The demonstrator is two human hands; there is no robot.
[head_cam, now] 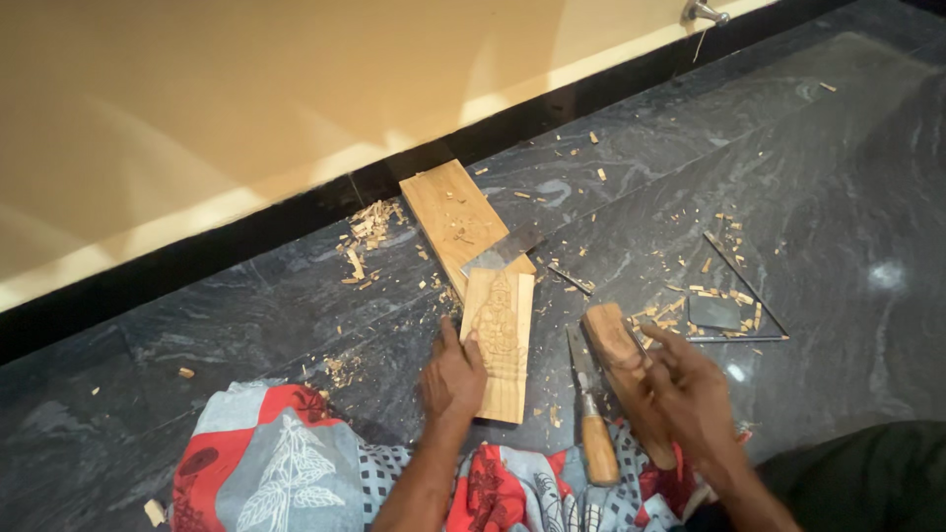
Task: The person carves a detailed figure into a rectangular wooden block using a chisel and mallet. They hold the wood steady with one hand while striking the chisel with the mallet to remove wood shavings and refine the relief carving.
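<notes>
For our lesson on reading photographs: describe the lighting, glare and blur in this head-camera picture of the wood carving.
Head view: warm light with soft diagonal shadows on the wall; glare spots on the polished dark floor; the right hand slightly motion-blurred beside the mallet; the left hand and carved panel fairly sharp; the wall base slanted by camera tilt.

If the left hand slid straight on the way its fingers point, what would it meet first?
The left hand already rests on the carved wood panel; straight on it would cross that, then probably reach the plain board near the wall.
</notes>
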